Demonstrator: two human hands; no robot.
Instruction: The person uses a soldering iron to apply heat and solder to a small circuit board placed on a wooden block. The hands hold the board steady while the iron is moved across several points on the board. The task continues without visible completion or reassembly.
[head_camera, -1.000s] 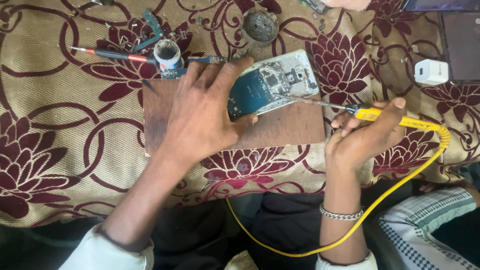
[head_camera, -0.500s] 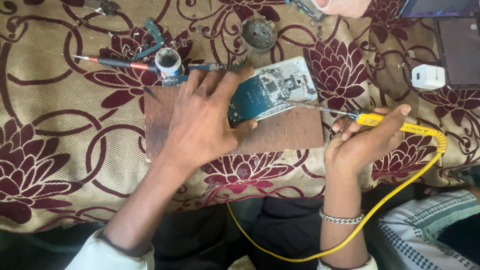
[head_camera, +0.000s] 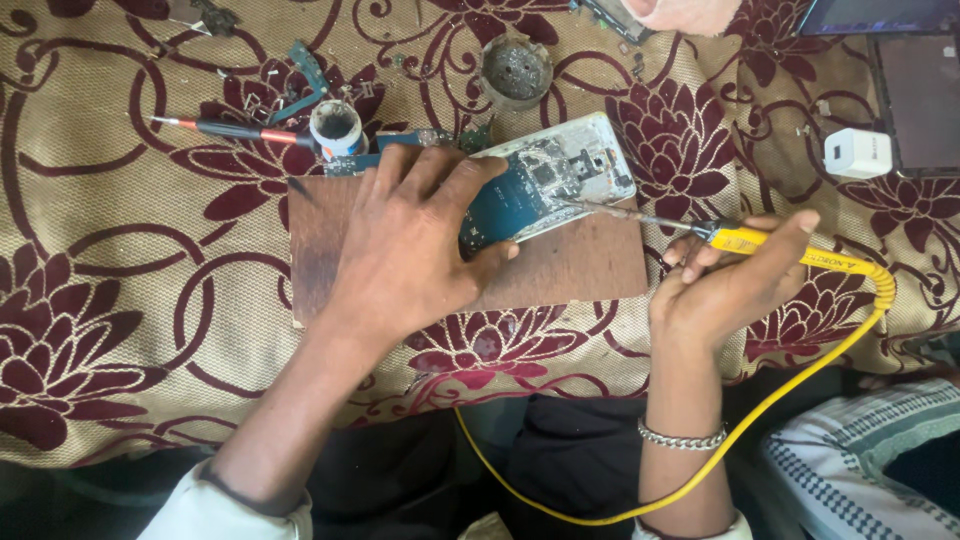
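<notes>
While pinching a yellow-handled soldering iron (head_camera: 790, 250) between thumb and fingers, right hand (head_camera: 725, 285) at the right edge of a brown wooden board (head_camera: 580, 265); metal tip aimed left, touching the exposed inside of an opened phone (head_camera: 550, 180). Left hand (head_camera: 400, 250) pressed flat on the board, palm down, fingers spread over the phone's left end and thumb tucked against its lower edge, steadying rather than gripping. Phone lying tilted on the board's upper part, blue circuit board and small silver parts showing. Yellow cord (head_camera: 760, 420) looping from the iron's handle down across the lap and back up. Silver bracelet (head_camera: 682, 438) on the right wrist. Everything resting on a gold cloth with dark red flowers (head_camera: 120, 300). Just above the board, a small round white pot (head_camera: 335, 125), beside a red-and-black screwdriver (head_camera: 230, 130). Farther up, a grey round dish (head_camera: 515, 70). Off to the right, a white charger plug (head_camera: 858, 152) and a dark flat panel (head_camera: 920, 100), well apart from the hands.
</notes>
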